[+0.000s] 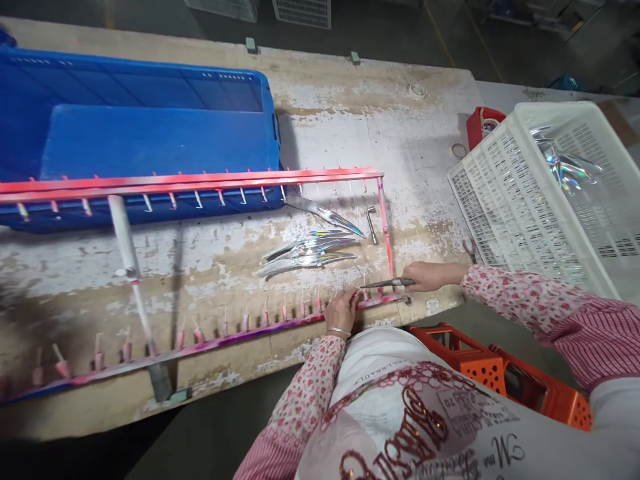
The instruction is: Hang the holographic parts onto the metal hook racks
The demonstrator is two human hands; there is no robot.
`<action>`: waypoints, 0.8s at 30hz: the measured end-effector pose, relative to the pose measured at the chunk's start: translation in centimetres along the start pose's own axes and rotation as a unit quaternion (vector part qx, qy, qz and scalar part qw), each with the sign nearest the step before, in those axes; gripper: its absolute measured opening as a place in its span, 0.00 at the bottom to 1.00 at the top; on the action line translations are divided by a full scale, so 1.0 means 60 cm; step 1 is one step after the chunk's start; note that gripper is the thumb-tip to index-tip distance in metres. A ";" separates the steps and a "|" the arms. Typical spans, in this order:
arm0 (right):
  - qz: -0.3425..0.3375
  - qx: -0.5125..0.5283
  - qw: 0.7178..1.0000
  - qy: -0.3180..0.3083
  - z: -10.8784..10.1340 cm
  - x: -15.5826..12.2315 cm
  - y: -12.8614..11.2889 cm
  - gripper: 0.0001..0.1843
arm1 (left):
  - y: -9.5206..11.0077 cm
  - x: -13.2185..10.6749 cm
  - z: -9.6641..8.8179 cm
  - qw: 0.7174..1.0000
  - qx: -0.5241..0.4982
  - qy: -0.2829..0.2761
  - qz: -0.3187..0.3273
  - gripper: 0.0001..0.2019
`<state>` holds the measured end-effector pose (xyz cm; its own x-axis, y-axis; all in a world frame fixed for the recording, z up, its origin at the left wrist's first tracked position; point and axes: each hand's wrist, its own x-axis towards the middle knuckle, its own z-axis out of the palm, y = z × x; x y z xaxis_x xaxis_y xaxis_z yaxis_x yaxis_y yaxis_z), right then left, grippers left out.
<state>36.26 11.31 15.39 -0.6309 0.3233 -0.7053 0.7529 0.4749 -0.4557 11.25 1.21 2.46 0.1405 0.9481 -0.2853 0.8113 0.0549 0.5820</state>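
My right hand (pixel 425 275) is closed around a slim dark pointed tool (pixel 384 283), its narrow end directed left. Close to that end, my left hand (pixel 341 311) is bent with its fingers pressed together at the near bar (pixel 285 327) of a pink-stained rack. What the fingertips pinch is hidden. Short upright pegs (pixel 284 311) line this bar on both sides of the hand. Beyond my hands, several shiny silver curved pieces (pixel 313 253) lie loosely grouped on the worn table (pixel 235 257). An L-shaped metal wrench (pixel 371 225) rests to the right of them.
The rack's far bar (pixel 200 179) with hooks crosses before a large blue bin (pixel 150 137). At right stands a white basket (pixel 493 187) holding shiny pieces, beside a red tape dispenser (pixel 477 125). An orange crate (pixel 480 370) is below the table's near edge.
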 end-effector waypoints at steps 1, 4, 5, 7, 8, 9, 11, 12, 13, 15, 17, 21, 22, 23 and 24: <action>-0.012 0.082 0.995 -0.046 0.007 0.000 0.006 0.14 | -0.001 -0.002 0.001 1.000 -0.011 0.001 0.012 0.13; -0.029 0.216 0.972 -0.083 0.036 0.010 0.020 0.21 | -0.001 -0.007 0.001 1.000 -0.022 0.000 0.016 0.12; -0.015 0.203 0.978 -0.034 0.044 0.016 0.024 0.20 | -0.001 -0.008 0.000 1.000 -0.020 0.000 0.005 0.12; 0.028 0.119 0.987 0.105 0.053 0.025 0.030 0.17 | 0.000 -0.008 -0.001 1.000 -0.010 0.000 -0.018 0.12; 0.044 0.070 0.983 0.167 0.054 0.028 0.032 0.15 | 0.001 -0.007 -0.002 1.000 -0.006 -0.004 -0.022 0.13; 0.049 0.028 0.976 0.209 0.052 0.030 0.033 0.15 | 0.001 -0.006 -0.002 1.000 -0.003 -0.007 -0.024 0.13; 0.031 -0.030 0.970 0.238 0.044 0.028 0.031 0.14 | 0.003 -0.004 -0.001 1.000 0.004 -0.015 -0.026 0.14; 0.018 -0.053 0.969 0.241 0.040 0.026 0.027 0.14 | 0.004 -0.003 -0.001 0.999 0.007 -0.019 -0.028 0.14; 0.009 -0.075 0.967 0.243 0.035 0.025 0.023 0.13 | 0.004 -0.003 -0.002 0.999 0.010 -0.022 -0.029 0.14; 0.009 -0.117 0.962 0.246 0.028 0.025 0.013 0.12 | 0.004 -0.007 -0.005 0.999 0.012 -0.022 -0.026 0.16; 0.012 -0.142 0.960 0.243 0.026 0.030 0.003 0.12 | -0.001 -0.016 -0.012 1.000 -0.001 -0.003 -0.013 0.16; 0.014 -0.160 0.959 0.232 0.027 0.046 -0.012 0.11 | -0.036 -0.046 -0.035 0.994 -0.033 0.101 -0.026 0.13; 0.014 -0.162 0.959 0.230 0.027 0.050 -0.015 0.11 | -0.047 -0.053 -0.041 0.990 -0.031 0.129 -0.042 0.12; 0.015 -0.166 0.959 0.228 0.026 0.054 -0.019 0.12 | -0.058 -0.059 -0.046 0.986 -0.026 0.151 -0.060 0.13; 0.015 -0.169 0.959 0.226 0.025 0.057 -0.022 0.12 | -0.068 -0.063 -0.051 0.983 -0.020 0.165 -0.078 0.14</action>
<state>33.39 10.54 12.75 -0.6838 0.6268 -0.3734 0.7168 0.6727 -0.1834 5.70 -1.61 3.48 -0.1800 0.9769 -0.1153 0.7840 0.2133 0.5829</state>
